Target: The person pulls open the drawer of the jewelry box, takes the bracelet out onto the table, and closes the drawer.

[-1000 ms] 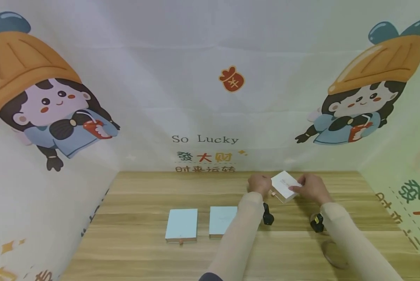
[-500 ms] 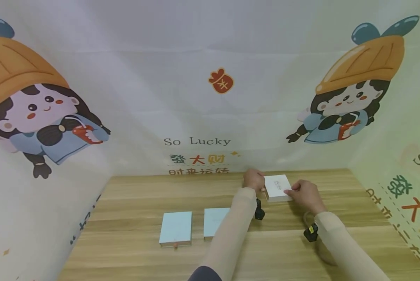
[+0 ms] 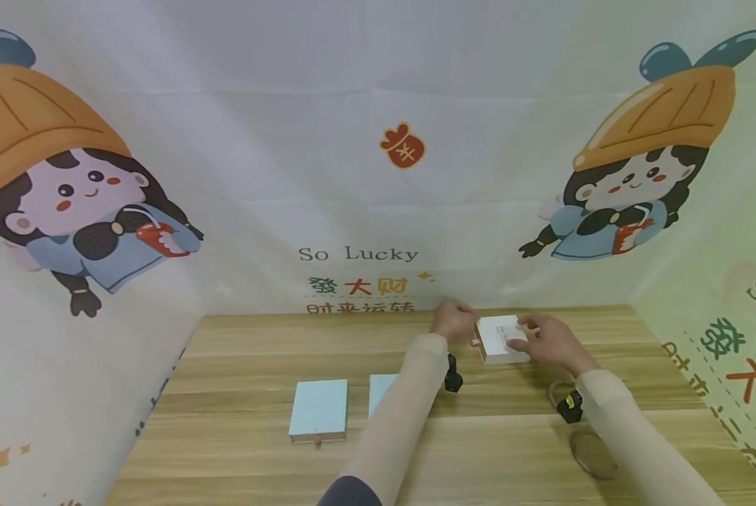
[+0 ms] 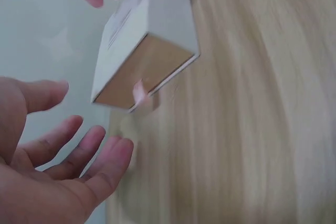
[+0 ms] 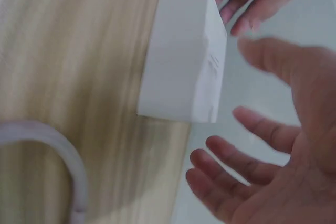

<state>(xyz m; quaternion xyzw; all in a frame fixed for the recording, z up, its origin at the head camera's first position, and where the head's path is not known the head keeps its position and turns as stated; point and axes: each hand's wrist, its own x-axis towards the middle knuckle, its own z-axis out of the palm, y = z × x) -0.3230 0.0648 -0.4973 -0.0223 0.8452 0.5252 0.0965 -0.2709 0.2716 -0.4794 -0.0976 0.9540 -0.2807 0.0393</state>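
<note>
A white drawer box (image 3: 497, 333) with a small pink pull tab (image 4: 139, 92) lies at the back right of the table, its tab end facing left. Beside that end is my left hand (image 3: 455, 320); the left wrist view has its fingers (image 4: 107, 169) spread and apart from the box. On the opposite side, my right hand (image 3: 556, 341) reaches over the box's right edge in the head view. Its thumb and fingers (image 5: 260, 124) are parted, with a gap to the box in the right wrist view.
Two light blue boxes sit nearer the front: one box (image 3: 319, 409) in full sight, the other box (image 3: 379, 393) partly behind the left sleeve (image 3: 395, 414). A looped cable (image 3: 594, 455) lies under the right forearm. A printed cloth wall (image 3: 258, 211) rises at the table's back edge.
The white box has turned from a slant to nearly square with the table's back edge. Both hands have let go of it, the left drawing off to the left.
</note>
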